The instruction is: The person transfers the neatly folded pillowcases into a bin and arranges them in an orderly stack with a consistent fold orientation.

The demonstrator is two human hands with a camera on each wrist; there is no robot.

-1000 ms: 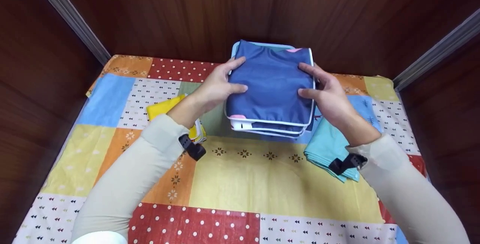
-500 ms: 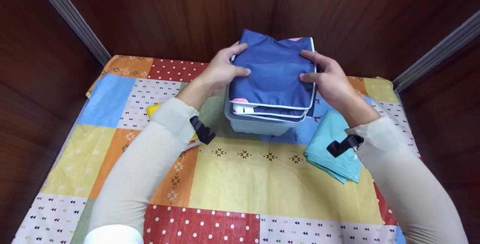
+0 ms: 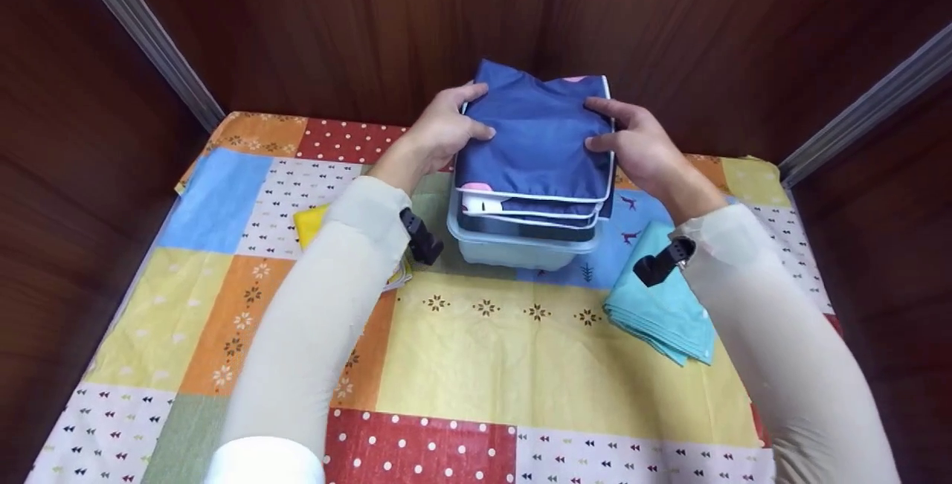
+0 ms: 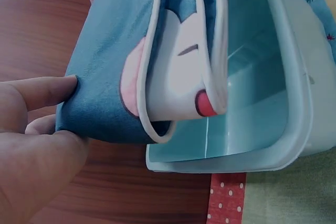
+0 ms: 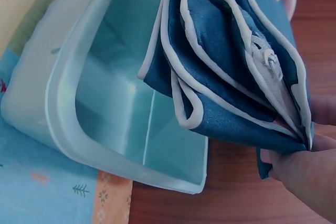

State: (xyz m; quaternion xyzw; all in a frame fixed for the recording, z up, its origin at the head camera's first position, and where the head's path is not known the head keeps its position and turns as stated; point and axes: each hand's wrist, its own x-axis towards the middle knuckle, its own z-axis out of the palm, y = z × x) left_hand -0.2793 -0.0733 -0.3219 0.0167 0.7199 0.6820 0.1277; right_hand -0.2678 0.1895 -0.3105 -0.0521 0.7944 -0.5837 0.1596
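Observation:
Both hands hold a folded navy zippered cover (image 3: 535,142) with white piping above a pale-blue plastic bin (image 3: 520,253). My left hand (image 3: 446,123) pinches its left edge, thumb on top; the left wrist view shows that hand (image 4: 39,140) gripping a corner beside a pink and white print. My right hand (image 3: 636,138) holds the opposite edge. Layered folds and a zipper pull (image 5: 270,61) appear in the right wrist view, beside the right hand (image 5: 310,177). The cover is tilted, its near folds just over the bin's opening. Both wrist views show bare inner walls in the bin.
A folded turquoise cloth (image 3: 658,313) lies right of the bin. Left of it, a yellow cloth (image 3: 309,225) is partly hidden by my left forearm. A patchwork tablecloth (image 3: 483,365) covers the table, and dark wood panels (image 3: 357,30) stand behind and at both sides.
Both hands have raised the navy cover and shifted it toward the back panel. The bin's front, hidden beneath it a second ago, now shows.

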